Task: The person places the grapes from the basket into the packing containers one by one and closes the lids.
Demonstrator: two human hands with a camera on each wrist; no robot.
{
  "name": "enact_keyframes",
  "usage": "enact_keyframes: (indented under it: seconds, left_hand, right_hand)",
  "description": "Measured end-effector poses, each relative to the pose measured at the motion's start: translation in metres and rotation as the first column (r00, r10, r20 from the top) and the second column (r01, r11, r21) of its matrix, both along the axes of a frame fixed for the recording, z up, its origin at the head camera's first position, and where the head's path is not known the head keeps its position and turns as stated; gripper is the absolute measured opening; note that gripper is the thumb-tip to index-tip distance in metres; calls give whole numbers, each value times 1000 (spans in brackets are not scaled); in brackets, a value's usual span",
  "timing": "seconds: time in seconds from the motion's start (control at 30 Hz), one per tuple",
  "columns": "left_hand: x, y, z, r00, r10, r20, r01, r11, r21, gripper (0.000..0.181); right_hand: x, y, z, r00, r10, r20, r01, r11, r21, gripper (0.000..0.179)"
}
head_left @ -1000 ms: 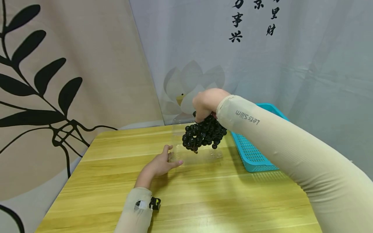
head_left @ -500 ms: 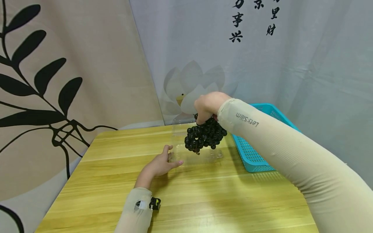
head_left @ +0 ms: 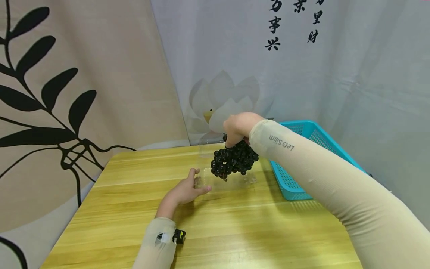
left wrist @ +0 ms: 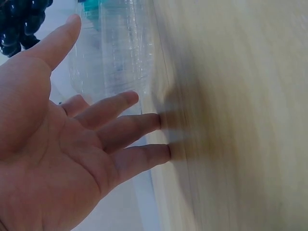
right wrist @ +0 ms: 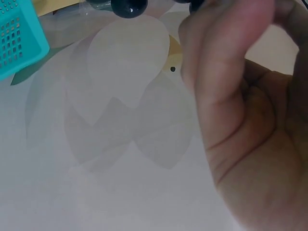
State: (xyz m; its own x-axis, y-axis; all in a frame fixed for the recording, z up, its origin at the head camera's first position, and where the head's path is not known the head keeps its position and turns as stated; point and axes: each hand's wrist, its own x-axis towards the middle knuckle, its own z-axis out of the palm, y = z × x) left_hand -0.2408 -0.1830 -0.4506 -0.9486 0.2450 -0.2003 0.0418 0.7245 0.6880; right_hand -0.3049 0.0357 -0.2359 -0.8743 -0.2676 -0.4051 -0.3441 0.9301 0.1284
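A bunch of dark grapes (head_left: 234,158) hangs from my right hand (head_left: 242,126), which grips it from above with curled fingers. Beneath and behind the bunch is a clear plastic box (head_left: 231,184) with its lid raised at the back. My left hand (head_left: 185,189) rests at the box's left side, thumb and fingers spread. In the left wrist view the left hand (left wrist: 72,134) has extended fingers beside the transparent wall of the box (left wrist: 115,48), with some grapes (left wrist: 21,21) at the upper left. The right wrist view catches a single grape (right wrist: 129,6) close by the curled right hand (right wrist: 240,96).
A blue perforated basket (head_left: 292,188) stands to the right of the box, partly covered by my right forearm. The wooden table (head_left: 134,194) ends at a printed curtain (head_left: 215,56) behind.
My right hand has sunk lower over the box with the grapes, and the forearm has come down too, uncovering more of the basket. The left hand holds its place.
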Motion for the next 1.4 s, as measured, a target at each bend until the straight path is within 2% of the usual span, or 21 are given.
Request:
enact_keyframes:
  seconds: [0.17,0.5,0.73,1.13,1.3,1.4]
  left_hand:
    - [1,1,-1,1000,-4,11,3,1000,16,92]
    - [0,0,0,1000,-1,-4,2,1000,24,93]
    - [0,1,2,1000,0,6,0,1000,26,95]
    - [0,3,2,1000,6,14,-6,1000,26,98]
    - [0,2,0,1000,9,2,-9,1000,3,96]
    - [0,1,-1,1000,11,-7,-11,1000,-11,94]
  right_hand:
    - [-3,0,-8,1000,-5,13,5,1000,-16,64]
    - [-8,-7,-18,1000,-18,17,19,997,-76,48]
    - [-14,-17,-30,998,-62,26,65,987,-146,42]
    - [-32,-23,-65,991,-84,101,107,961,-254,31]
    - [-44,-27,-83,990,-106,93,130,941,-312,36]
    - [-46,-29,-92,993,-97,63,113,934,-339,36]
